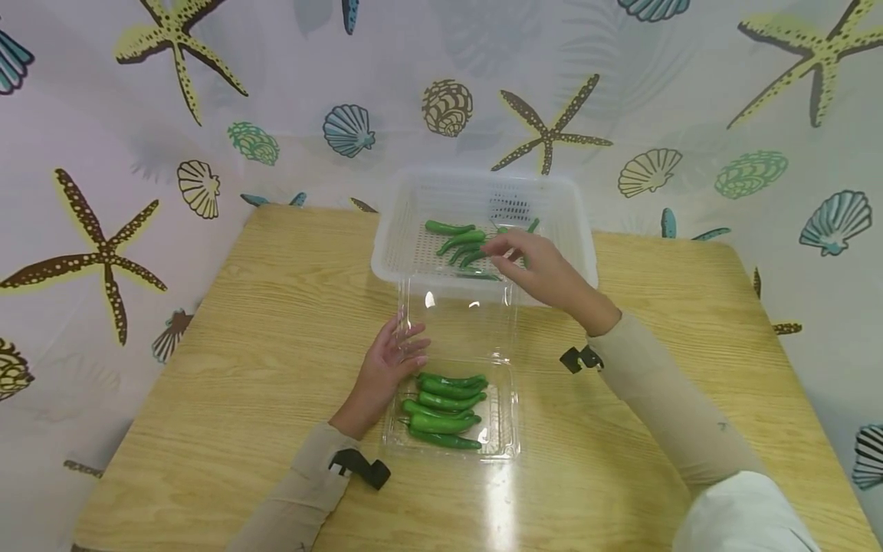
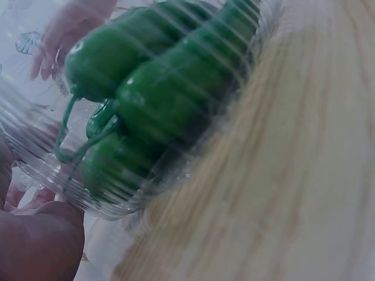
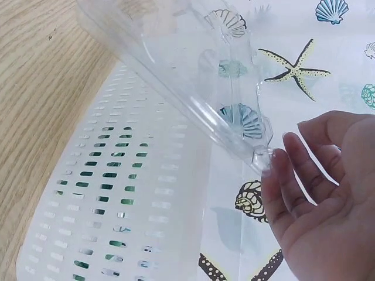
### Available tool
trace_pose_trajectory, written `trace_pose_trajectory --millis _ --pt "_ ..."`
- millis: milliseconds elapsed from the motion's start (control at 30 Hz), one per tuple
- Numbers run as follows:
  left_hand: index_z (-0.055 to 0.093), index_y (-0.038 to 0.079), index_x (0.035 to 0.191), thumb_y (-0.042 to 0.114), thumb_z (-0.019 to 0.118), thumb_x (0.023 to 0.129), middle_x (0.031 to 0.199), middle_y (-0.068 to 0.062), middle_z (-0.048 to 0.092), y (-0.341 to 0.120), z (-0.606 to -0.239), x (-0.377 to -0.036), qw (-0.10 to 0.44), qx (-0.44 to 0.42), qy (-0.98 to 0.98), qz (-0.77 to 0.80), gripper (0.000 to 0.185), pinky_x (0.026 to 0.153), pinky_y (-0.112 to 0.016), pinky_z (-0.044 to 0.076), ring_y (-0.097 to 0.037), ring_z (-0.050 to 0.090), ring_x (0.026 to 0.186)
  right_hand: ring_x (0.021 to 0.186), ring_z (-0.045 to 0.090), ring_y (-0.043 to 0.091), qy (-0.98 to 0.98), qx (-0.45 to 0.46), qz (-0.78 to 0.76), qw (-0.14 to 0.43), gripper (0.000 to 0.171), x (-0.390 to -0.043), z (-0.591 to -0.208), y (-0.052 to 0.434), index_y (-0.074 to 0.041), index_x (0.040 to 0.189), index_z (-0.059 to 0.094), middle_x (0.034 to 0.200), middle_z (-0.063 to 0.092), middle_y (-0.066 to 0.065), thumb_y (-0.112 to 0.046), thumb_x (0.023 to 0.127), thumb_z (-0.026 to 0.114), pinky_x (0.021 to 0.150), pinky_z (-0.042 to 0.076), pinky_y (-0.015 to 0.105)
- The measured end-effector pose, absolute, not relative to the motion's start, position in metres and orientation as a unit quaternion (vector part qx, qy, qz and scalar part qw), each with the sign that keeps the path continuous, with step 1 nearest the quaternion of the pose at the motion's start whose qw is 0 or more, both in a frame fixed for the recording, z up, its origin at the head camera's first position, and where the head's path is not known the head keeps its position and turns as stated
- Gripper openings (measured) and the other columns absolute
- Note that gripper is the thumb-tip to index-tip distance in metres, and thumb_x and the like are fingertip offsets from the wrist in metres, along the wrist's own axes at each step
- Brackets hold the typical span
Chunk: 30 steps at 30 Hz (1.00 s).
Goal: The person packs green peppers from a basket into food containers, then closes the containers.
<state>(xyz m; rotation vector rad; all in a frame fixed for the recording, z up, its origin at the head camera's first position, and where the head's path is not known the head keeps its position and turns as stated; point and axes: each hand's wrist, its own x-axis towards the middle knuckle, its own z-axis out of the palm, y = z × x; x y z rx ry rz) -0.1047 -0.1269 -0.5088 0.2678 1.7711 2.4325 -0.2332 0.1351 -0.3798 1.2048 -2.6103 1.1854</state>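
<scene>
A clear plastic clamshell tray (image 1: pixel 507 418) lies on the wooden table with several green peppers (image 1: pixel 444 406) in it, and its lid (image 1: pixel 469 322) stands open toward the back. My left hand (image 1: pixel 398 354) rests with straight fingers against the lid's left edge; in the left wrist view the peppers (image 2: pixel 164 99) show through the tray wall (image 2: pixel 105 202). Behind it a white perforated basket (image 1: pixel 386 261) holds several more peppers (image 1: pixel 458 241). My right hand (image 1: pixel 524 257) hovers over them, and in the right wrist view this hand (image 3: pixel 316 187) has loose fingers and holds nothing, beside the lid (image 3: pixel 199 76).
The wooden table (image 1: pixel 241 345) has bare surface to the left and right of the tray. A curtain printed with starfish and shells (image 1: pixel 207 115) hangs close behind and around the table. The basket (image 3: pixel 117 193) sits at the table's far edge.
</scene>
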Motion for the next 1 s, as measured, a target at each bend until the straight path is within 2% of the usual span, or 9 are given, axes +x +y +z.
trace_pose_trajectory --millis 233,533,800,1000 --pt "0.017 0.014 0.148 -0.004 0.063 0.085 0.141 -0.021 0.036 -0.128 -0.509 -0.104 0.066 0.088 0.583 0.805 0.079 0.097 -0.034 0.046 -0.032 0.044 0.123 0.102 0.054 0.021 -0.868 0.33 0.372 -0.019 0.027 -0.252 -0.383 0.141 -0.002 0.119 0.057 0.115 0.059 0.008 -0.013 0.095 0.052 0.083 0.05 0.038" --pt "0.019 0.013 0.147 -0.005 0.063 0.084 0.141 -0.023 0.035 -0.127 -0.51 -0.105 0.059 0.086 0.578 0.809 0.079 0.095 -0.034 0.047 -0.034 0.045 0.122 0.104 0.052 0.021 -0.881 0.303 0.358 -0.069 0.028 -0.271 -0.394 0.144 -0.005 0.12 0.056 0.117 0.057 0.008 -0.015 0.094 0.053 0.088 0.048 0.039" --pt "0.017 0.012 0.148 -0.007 0.061 0.085 0.141 -0.021 0.037 -0.127 -0.511 -0.105 0.06 0.091 0.581 0.806 0.079 0.096 -0.035 0.047 -0.034 0.044 0.122 0.103 0.054 0.028 -0.884 0.301 0.333 -0.126 0.033 -0.285 -0.411 0.141 0.003 0.121 0.055 0.118 0.057 0.017 -0.011 0.092 0.057 0.091 0.047 0.042" --pt "0.018 0.013 0.148 -0.006 0.062 0.085 0.141 -0.02 0.037 -0.128 -0.51 -0.105 0.06 0.09 0.587 0.802 0.079 0.096 -0.035 0.046 -0.033 0.045 0.122 0.108 0.053 0.032 -0.885 0.298 0.3 -0.193 0.03 -0.289 -0.419 0.138 0.004 0.122 0.054 0.117 0.057 0.018 -0.005 0.094 0.052 0.096 0.044 0.044"
